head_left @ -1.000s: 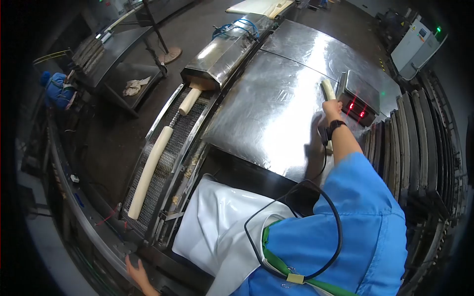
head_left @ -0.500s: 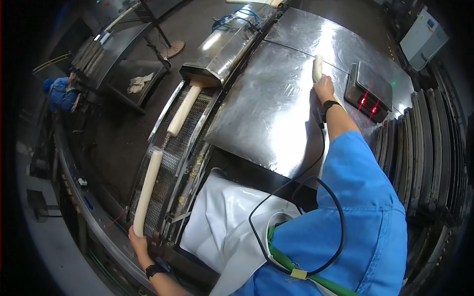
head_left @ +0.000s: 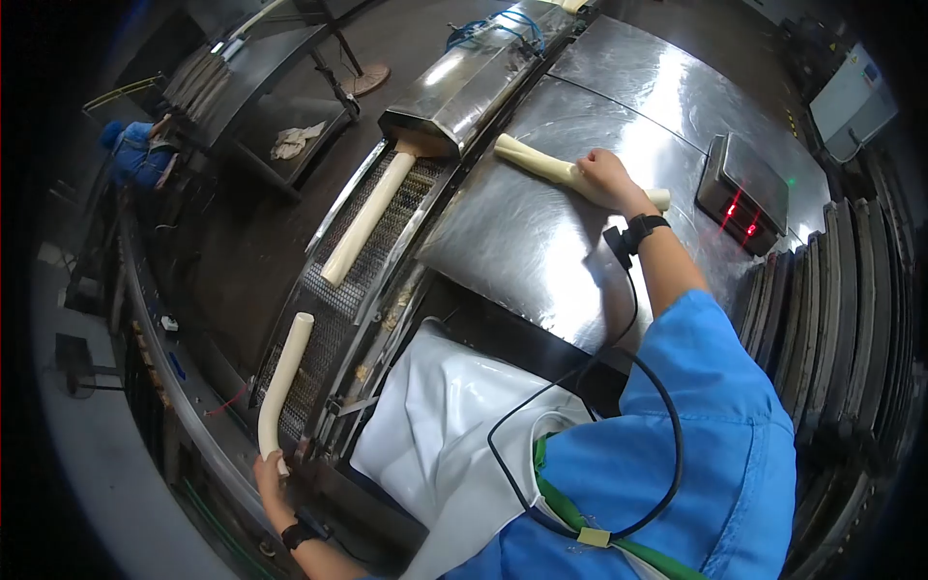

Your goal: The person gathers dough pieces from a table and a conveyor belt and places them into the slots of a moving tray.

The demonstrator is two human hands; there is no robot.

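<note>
In the head view my left hand is closed round the near end of a long, pale dough log, which curves along the mesh conveyor belt. Farther up that belt, a second dough log reaches out of a metal housing. My right hand grips the middle of another pale dough log on the steel table. This one lies crosswise, its ends showing on both sides of the fist.
A scale with red digits stands on the table, right of my right hand. Metal trays are stacked upright along the right side. A black cable hangs by my right arm. A co-worker in blue is far left.
My right hand has moved left with its dough log, which has turned from lengthwise to crosswise. The left log's near end has bent and shifted down with my left hand. The second belt log has advanced slightly.
</note>
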